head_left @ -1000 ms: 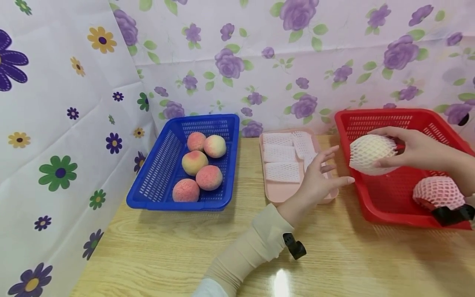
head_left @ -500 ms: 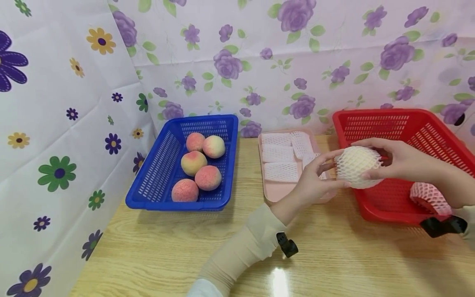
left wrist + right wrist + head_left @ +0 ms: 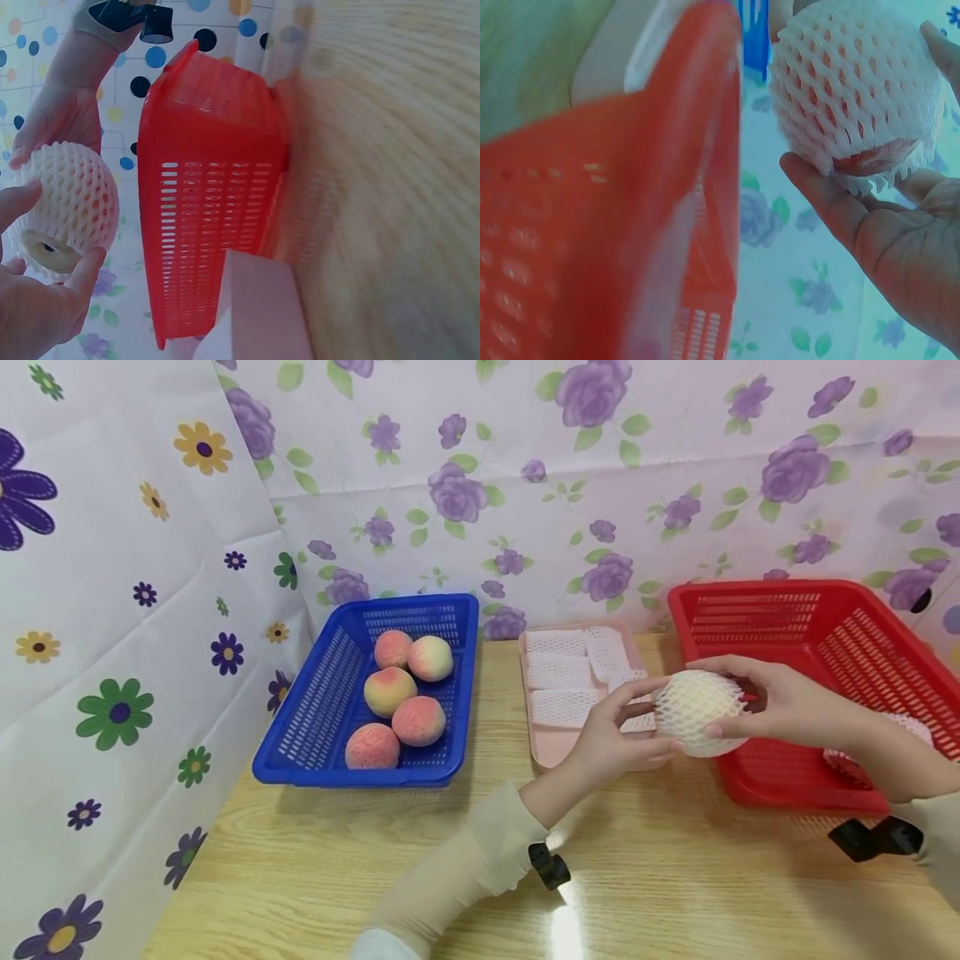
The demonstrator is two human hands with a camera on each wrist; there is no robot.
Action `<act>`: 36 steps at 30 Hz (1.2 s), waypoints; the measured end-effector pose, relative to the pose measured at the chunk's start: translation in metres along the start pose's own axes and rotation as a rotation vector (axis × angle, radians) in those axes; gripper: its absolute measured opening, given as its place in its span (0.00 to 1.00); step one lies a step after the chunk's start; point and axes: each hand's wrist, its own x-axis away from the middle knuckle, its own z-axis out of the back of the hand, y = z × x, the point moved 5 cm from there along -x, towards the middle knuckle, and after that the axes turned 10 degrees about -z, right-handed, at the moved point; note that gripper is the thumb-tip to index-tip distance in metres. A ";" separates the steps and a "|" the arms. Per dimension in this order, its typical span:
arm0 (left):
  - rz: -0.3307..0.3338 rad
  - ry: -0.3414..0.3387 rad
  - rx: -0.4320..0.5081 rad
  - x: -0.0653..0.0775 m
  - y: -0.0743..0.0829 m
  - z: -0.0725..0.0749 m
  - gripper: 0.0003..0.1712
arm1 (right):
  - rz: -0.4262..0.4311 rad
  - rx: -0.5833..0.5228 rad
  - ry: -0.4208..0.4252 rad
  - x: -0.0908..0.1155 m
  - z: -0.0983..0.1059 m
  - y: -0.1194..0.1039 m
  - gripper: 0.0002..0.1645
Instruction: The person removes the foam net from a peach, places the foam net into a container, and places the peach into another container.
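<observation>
A peach in a white foam net sleeve [image 3: 699, 712] is held up over the left rim of the red basket [image 3: 757, 793]. From its right side my right hand [image 3: 780, 706] grips it between thumb and fingers. My left hand [image 3: 611, 735] holds its left side, thumb and fingertips on the net. In the left wrist view, pale fruit shows through the open end of the net [image 3: 52, 251] between the left fingers. Reddish fruit shows at the opposite end in the right wrist view, by the right fingers [image 3: 832, 199]. Inside the red basket a pink-netted fruit [image 3: 847, 764] is partly hidden by the right forearm.
A pink tray [image 3: 551, 752] with several flat white foam nets [image 3: 562, 706] lies left of the red basket. Farther left, a blue basket [image 3: 300, 760] holds several bare peaches [image 3: 417, 721]. A flowered cloth [image 3: 457, 443] hangs behind the wooden table [image 3: 300, 877].
My right hand has brought the netted peach left and down out of the red basket. My left hand, open before, has closed on the peach's left side, and both have shifted left.
</observation>
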 end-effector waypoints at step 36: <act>0.076 -0.107 -0.179 0.091 -0.007 0.064 0.38 | -0.045 -0.371 -0.010 0.019 -0.130 -0.026 0.43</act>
